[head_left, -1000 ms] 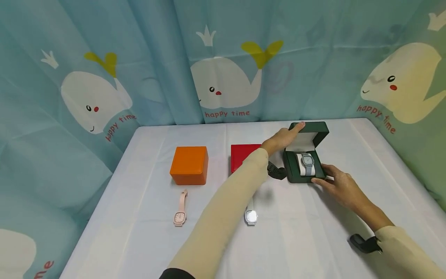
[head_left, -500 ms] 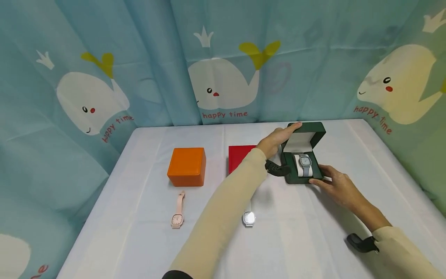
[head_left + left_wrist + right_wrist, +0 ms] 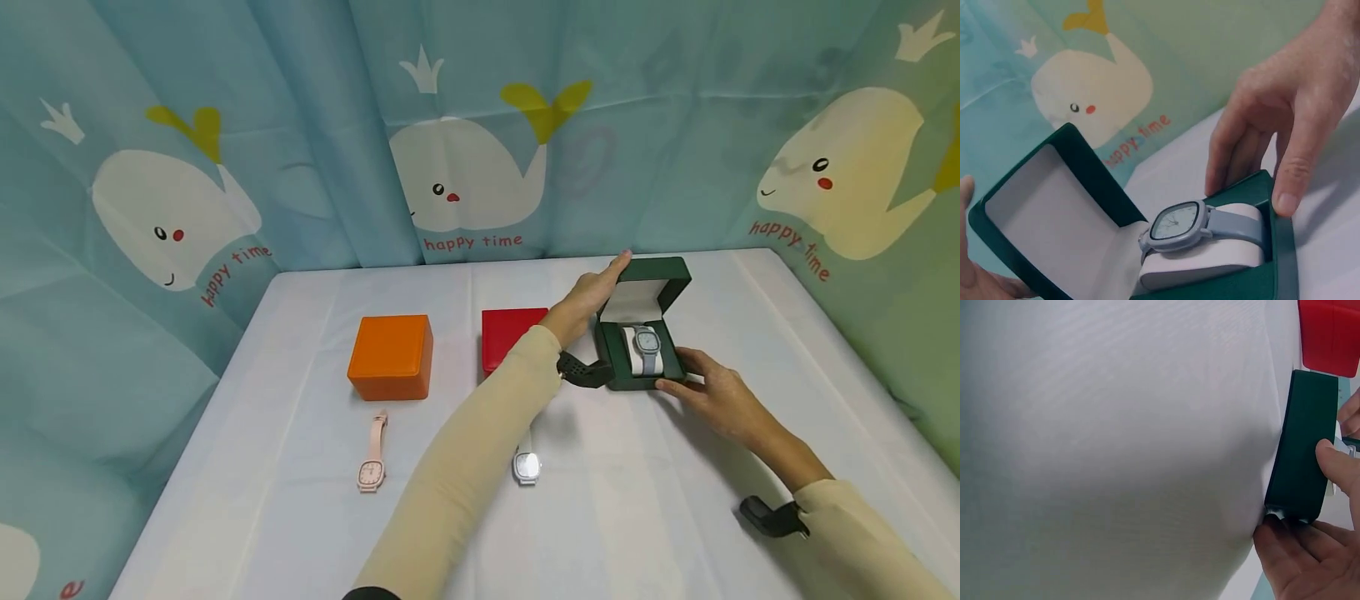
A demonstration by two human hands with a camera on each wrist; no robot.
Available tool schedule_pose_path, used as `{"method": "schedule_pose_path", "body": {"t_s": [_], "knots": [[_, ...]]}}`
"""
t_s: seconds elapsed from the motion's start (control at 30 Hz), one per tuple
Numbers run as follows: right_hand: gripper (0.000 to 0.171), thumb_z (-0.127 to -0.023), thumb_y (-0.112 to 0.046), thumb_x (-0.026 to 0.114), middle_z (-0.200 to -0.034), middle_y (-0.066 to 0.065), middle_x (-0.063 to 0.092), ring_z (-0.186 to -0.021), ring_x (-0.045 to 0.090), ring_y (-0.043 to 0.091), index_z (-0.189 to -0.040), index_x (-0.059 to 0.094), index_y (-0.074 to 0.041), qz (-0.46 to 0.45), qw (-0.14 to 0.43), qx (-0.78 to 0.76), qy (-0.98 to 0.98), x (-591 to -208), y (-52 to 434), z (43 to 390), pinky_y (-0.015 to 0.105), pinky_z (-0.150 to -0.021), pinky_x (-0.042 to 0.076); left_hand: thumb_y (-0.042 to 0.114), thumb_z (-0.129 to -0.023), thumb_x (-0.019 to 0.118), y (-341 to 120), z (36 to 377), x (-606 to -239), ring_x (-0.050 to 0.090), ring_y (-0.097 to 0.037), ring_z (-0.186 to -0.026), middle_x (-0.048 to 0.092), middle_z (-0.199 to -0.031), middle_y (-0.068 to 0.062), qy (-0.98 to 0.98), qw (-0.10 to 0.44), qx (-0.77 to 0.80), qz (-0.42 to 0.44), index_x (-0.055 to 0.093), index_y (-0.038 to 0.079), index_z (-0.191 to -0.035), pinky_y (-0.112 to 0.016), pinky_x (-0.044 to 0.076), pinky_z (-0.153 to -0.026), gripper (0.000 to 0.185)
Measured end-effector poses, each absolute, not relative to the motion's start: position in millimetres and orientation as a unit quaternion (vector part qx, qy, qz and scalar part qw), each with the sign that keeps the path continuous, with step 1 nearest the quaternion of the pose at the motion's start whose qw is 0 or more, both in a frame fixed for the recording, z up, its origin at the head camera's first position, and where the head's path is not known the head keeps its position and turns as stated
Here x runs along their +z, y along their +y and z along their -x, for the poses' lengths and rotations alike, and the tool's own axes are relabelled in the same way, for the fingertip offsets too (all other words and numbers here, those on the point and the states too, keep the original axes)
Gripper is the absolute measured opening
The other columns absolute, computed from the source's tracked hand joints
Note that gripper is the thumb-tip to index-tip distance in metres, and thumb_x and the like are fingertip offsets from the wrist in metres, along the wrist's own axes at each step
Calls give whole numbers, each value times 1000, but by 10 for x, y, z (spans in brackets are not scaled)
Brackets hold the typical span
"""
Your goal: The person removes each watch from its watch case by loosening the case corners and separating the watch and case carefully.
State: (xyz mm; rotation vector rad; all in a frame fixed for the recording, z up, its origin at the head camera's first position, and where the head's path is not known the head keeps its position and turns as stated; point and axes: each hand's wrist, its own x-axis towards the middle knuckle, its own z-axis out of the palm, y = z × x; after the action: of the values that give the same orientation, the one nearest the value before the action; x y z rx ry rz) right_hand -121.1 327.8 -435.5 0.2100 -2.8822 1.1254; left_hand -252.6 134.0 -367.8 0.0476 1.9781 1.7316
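Box [image 3: 643, 333], right of centre, is sitting open, lid barely lowered since a second ago; closing is only starting. Left hand [image 3: 592, 296] is lying flat-fingered on the lid; right hand [image 3: 712, 396] is pinching its base.

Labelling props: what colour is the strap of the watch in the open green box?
Pale grey-blue strap; clearest in the left wrist view.
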Motion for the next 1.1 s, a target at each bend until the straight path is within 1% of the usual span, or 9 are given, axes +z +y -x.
{"method": "schedule_pose_path", "body": {"t_s": [0.13, 0.23, 0.4, 0.53, 0.63, 0.73, 0.9, 1.0, 1.1], "knots": [[78, -99, -30, 69, -144, 41, 40, -122, 51, 57, -149, 29, 14, -59, -5, 368, -928, -4323, 3272, 1210, 61, -96, 45, 67, -99, 43, 1294, 2524, -3674, 35, -28, -143, 37, -158, -8, 710, 227, 666, -21, 36, 7, -158, -54, 31, -113, 84], [81, -100, -33, 68, -147, 40, 35, -125, 48, 58, -152, 25, 13, -61, -11, 378, -924, -4298, 3268, 1220, 62, -97, 44, 65, -100, 43, 1244, 2511, -3633, 34, -27, -144, 35, -160, -8, 723, 194, 662, -36, 32, 5, -159, -51, 30, -115, 85], [74, -99, -23, 70, -147, 35, 32, -132, 38, 54, -150, 29, 12, -95, 42, 383, -918, -4264, 3272, 1244, 66, -99, 39, 59, -101, 47, 1169, 2436, -3542, 33, -26, -145, 32, -161, -10, 794, 67, 598, -91, 27, 5, -160, -46, 30, -115, 82], [64, -99, -16, 69, -146, 31, 36, -134, 35, 51, -149, 34, 8, -129, 80, 379, -913, -4211, 3289, 1281, 68, -99, 36, 49, -103, 52, 1107, 2298, -3482, 31, -16, -145, 32, -160, -4, 835, -41, 523, -167, 31, 10, -159, -39, 34, -113, 71], [59, -101, -15, 65, -147, 30, 38, -135, 36, 51, -148, 37, 7, -154, 87, 366, -914, -4159, 3294, 1341, 69, -98, 37, 41, -103, 55, 1069, 2164, -3456, 30, -10, -143, 33, -159, -1, 844, -92, 473, -235, 35, 12, -157, -32, 36, -110, 64], [55, -103, -14, 62, -150, 30, 38, -137, 34, 52, -148, 40, 9, -179, 76, 349, -917, -4103, 3285, 1423, 70, -98, 36, 34, -103, 55, 1050, 2025, -3438, 32, -13, -143, 37, -157, -5, 865, -123, 389, -292, 37, 7, -155, -27, 35, -110, 61], [58, -105, -16, 57, -155, 34, 31, -141, 26, 55, -151, 34, 11, -198, 3, 326, -925, -3998, 3236, 1572, 71, -106, 25, 39, -102, 52, 1079, 1756, -3435, 37, -19, -141, 42, -153, -8, 923, -87, 165, -338, 36, 1, -153, -27, 34, -111, 66], [61, -104, -16, 57, -154, 36, 30, -142, 26, 54, -152, 31, 12, -189, -39, 302, -934, -3943, 3188, 1642, 68, -110, 23, 48, -100, 52, 1126, 1591, -3494, 42, -17, -136, 46, -148, -5, 933, -29, 53, -354, 41, 1, -150, -26, 37, -109, 69], [62, -102, -14, 57, -152, 37, 31, -140, 27, 55, -152, 30, 12, -179, -66, 283, -940, -3925, 3151, 1690, 69, -109, 23, 57, -98, 53, 1170, 1475, -3590, 39, -19, -139, 43, -152, -5, 931, 40, -16, -361, 43, 1, -151, -27, 36, -110, 78]]}}
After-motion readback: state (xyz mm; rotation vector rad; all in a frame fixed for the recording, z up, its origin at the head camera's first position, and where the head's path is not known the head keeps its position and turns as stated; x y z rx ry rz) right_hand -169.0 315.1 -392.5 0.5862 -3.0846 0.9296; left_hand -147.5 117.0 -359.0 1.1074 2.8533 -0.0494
